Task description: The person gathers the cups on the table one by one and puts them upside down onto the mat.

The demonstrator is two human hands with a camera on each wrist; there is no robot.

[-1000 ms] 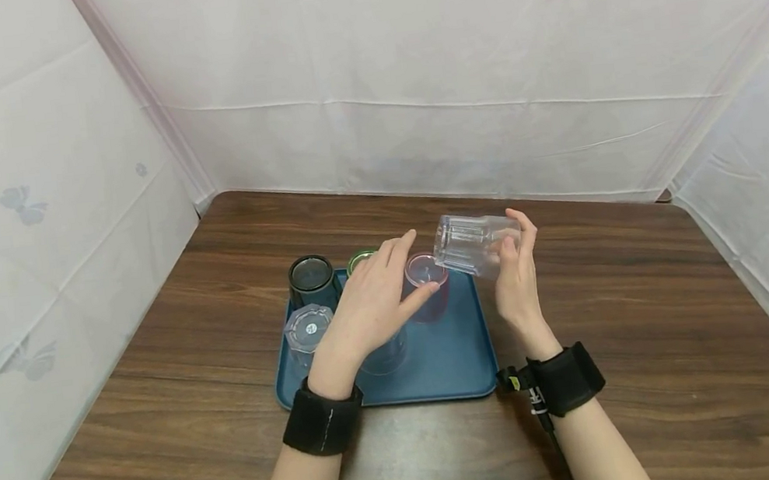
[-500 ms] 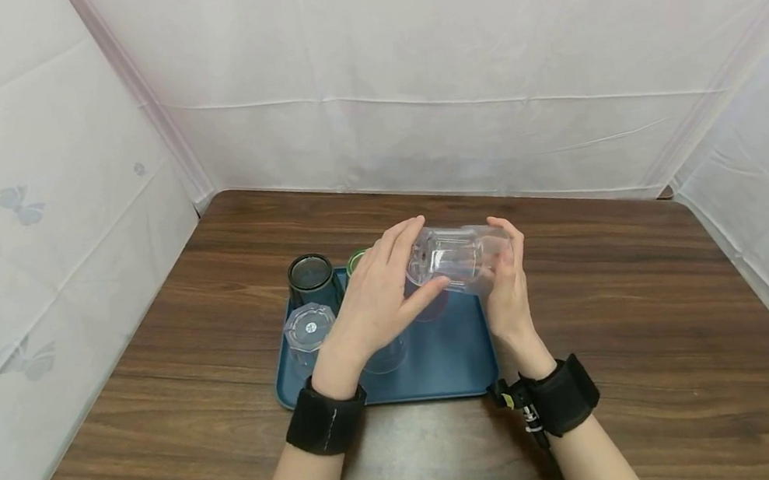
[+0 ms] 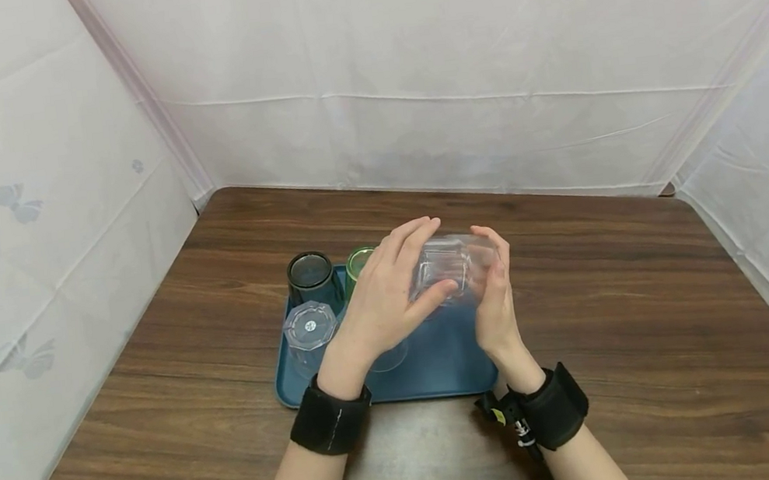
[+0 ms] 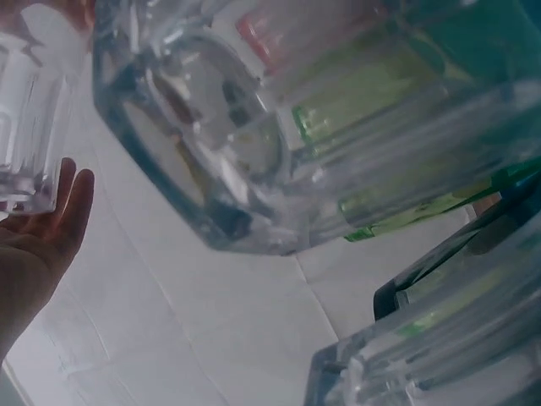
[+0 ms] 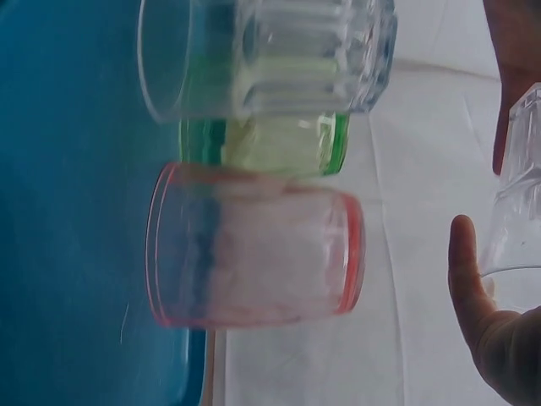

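A clear drinking glass [image 3: 449,266] lies sideways in the air above the tray. My right hand [image 3: 496,314] grips its wide rim end, thumb on the near side and fingers on the far side. At its thick base end is my left hand [image 3: 378,299], fingers stretched out beyond and thumb across the near side. In the left wrist view the base sits close to the left fingers [image 4: 78,207]. Below stands an upside-down pink glass [image 5: 254,254], plain in the right wrist view but mostly hidden in the head view.
The blue tray [image 3: 439,359] holds several upside-down glasses: a dark one [image 3: 310,273], a green one [image 3: 357,262], an octagonal clear one [image 3: 309,330] and another clear one [image 5: 296,59]. A brown wooden table [image 3: 617,309] lies beneath, with white sheeting [image 3: 407,50] around it.
My right hand has brought the clear glass leftward and slightly down, its base end coming between my left thumb and fingers. My left hand has shifted a little to the right.
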